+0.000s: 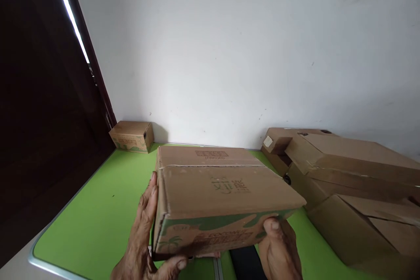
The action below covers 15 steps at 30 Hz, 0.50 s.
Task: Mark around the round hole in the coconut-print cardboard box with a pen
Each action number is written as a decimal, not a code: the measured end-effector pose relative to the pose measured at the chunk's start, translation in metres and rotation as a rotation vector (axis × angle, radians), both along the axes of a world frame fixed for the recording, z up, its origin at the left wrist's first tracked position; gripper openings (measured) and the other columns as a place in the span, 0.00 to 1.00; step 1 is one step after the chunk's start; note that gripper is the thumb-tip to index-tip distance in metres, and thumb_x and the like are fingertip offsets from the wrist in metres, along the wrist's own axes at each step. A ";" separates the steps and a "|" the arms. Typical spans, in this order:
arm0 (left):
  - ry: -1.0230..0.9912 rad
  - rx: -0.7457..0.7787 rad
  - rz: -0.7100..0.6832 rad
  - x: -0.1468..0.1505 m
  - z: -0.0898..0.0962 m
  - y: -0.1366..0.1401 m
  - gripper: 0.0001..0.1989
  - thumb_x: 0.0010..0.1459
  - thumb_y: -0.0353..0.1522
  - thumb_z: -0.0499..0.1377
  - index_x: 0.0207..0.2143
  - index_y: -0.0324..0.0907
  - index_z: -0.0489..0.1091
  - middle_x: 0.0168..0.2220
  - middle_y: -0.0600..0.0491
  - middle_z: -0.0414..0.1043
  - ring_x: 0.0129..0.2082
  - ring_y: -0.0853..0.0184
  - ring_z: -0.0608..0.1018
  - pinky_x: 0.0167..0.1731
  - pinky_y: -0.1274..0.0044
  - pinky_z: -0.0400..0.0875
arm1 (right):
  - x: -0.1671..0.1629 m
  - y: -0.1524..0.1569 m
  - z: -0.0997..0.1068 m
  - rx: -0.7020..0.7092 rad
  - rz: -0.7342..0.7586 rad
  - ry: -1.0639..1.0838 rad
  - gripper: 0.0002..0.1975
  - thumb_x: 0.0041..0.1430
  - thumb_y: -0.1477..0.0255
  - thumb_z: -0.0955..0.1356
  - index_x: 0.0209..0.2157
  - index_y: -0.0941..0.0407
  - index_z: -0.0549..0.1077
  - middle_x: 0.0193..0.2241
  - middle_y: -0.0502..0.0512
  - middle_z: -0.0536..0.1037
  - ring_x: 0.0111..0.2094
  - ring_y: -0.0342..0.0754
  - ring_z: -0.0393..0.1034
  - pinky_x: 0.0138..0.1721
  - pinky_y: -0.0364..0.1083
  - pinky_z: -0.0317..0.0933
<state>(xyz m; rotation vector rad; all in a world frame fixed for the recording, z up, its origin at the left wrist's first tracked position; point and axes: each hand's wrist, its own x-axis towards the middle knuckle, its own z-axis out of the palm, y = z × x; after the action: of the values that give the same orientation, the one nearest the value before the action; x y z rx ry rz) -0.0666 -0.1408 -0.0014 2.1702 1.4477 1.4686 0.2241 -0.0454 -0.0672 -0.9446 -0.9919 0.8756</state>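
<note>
A small carton (132, 136) sat at the far left of the green table (98, 218). The left hand (144, 236) and right hand (282, 249) each grasped an end of the cardboard box (213, 197), held near and centred above the table. Stacked cartons (354, 183) lay right.

Between my left hand (144, 232) and right hand (278, 249) I see a matt brown cardboard box (216, 197), green-printed on its near face; beneath them a smooth green tabletop (98, 214), metal-edged.
</note>
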 end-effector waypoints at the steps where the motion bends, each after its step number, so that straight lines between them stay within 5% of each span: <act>1: 0.034 0.007 -0.035 -0.001 0.004 0.001 0.51 0.71 0.54 0.63 0.84 0.54 0.40 0.85 0.41 0.44 0.83 0.36 0.50 0.78 0.46 0.56 | -0.002 0.004 -0.001 -0.032 0.033 0.093 0.25 0.60 0.43 0.76 0.43 0.49 0.83 0.40 0.58 0.88 0.48 0.67 0.83 0.52 0.64 0.79; 8: 0.235 -0.010 -0.149 -0.012 0.035 0.016 0.36 0.79 0.46 0.54 0.83 0.62 0.48 0.84 0.52 0.48 0.82 0.47 0.57 0.79 0.54 0.57 | -0.015 0.022 -0.004 -0.219 0.143 0.362 0.28 0.65 0.40 0.72 0.57 0.42 0.85 0.52 0.54 0.90 0.64 0.64 0.80 0.68 0.64 0.71; 12: 0.266 0.073 -0.255 -0.009 0.050 0.035 0.40 0.77 0.41 0.60 0.83 0.62 0.46 0.83 0.49 0.53 0.82 0.46 0.58 0.78 0.53 0.60 | -0.011 0.030 -0.005 -0.242 0.106 0.322 0.28 0.65 0.39 0.70 0.58 0.38 0.85 0.52 0.51 0.91 0.63 0.64 0.81 0.66 0.65 0.74; 15: 0.196 0.031 -0.194 -0.003 0.055 0.043 0.52 0.67 0.50 0.70 0.83 0.64 0.45 0.85 0.46 0.44 0.83 0.37 0.49 0.77 0.45 0.59 | -0.001 0.036 0.002 -0.184 0.114 0.079 0.35 0.67 0.34 0.63 0.59 0.39 0.85 0.47 0.54 0.92 0.61 0.67 0.82 0.61 0.64 0.78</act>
<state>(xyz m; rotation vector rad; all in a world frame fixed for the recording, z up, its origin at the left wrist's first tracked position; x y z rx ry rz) -0.0691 -0.0979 0.0533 2.4537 1.2308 1.2523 0.2226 -0.0091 -0.0655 -1.0074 -0.9158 1.1062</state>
